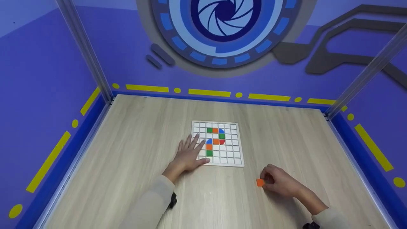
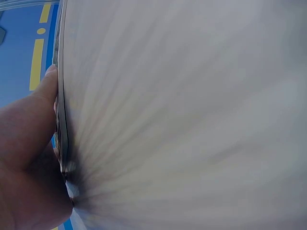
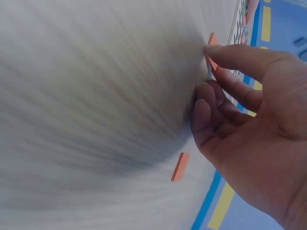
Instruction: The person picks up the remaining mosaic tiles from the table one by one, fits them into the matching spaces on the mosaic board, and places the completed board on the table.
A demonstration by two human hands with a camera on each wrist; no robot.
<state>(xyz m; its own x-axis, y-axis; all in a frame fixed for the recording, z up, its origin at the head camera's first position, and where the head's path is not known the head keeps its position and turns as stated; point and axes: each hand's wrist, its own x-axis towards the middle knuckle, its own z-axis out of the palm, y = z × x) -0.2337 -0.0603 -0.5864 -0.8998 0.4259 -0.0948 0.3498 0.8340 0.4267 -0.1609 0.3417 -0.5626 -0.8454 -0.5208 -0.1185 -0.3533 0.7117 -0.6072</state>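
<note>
A square white grid board (image 1: 233, 156) lies on the table, with several green, orange, blue and red tiles set in its cells in a hooked, question-mark-like line. My left hand (image 1: 187, 156) rests with spread, straight fingers across the board's left side and lower left edge, hiding some cells. To the lower right of the board, my right hand (image 1: 279, 181) pinches a small orange tile (image 1: 260, 182) between thumb and finger, low over the tabletop. In the right wrist view the same orange tile (image 3: 212, 57) shows at the fingertips, the other fingers curled in.
A second orange tile (image 3: 180, 166) lies on the table near my right hand in the right wrist view. The wood-patterned table (image 1: 143, 127) is bounded by purple-blue panels (image 1: 105, 63) with yellow markings, joined by metal corner posts (image 1: 84, 47).
</note>
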